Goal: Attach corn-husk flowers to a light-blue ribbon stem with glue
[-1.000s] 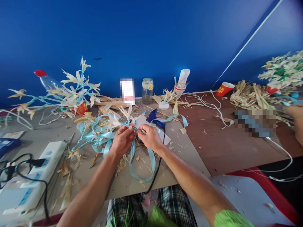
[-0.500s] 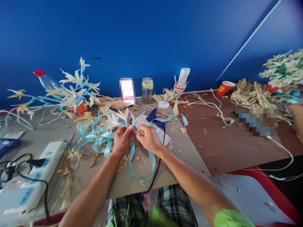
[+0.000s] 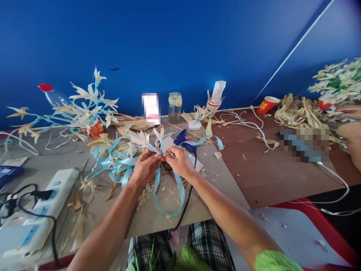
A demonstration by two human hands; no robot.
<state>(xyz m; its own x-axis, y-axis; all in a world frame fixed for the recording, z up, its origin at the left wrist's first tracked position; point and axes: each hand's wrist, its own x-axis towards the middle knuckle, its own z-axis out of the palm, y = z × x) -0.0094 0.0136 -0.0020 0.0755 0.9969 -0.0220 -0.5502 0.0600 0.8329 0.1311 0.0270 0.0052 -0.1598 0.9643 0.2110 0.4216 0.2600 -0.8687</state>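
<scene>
My left hand [image 3: 144, 168] and my right hand [image 3: 179, 162] meet at the middle of the grey table [image 3: 50, 162], both pinched shut. Between their fingertips runs a stem wrapped in light blue ribbon [image 3: 169, 195], whose loose tail loops down toward the table's front edge. The stem carries pale husk flowers [image 3: 142, 138] just above my left thumb. A blue glue gun [image 3: 184, 140] lies right behind my right hand on a white sheet, its black cord running under my right wrist.
A finished husk-flower branch [image 3: 81, 109] stands at the back left by a red-capped bottle [image 3: 52, 94]. A white power strip [image 3: 34, 214] lies front left. A glass jar [image 3: 175, 107], red cups [image 3: 267, 104] and heaped husks [image 3: 299, 111] sit behind; another person's hand [image 3: 351, 131] is at the right edge.
Both hands have turned the ribbon-wrapped stem slightly; its husk flowers have shifted up and to the right. The other person's hand at the right edge has moved a little.
</scene>
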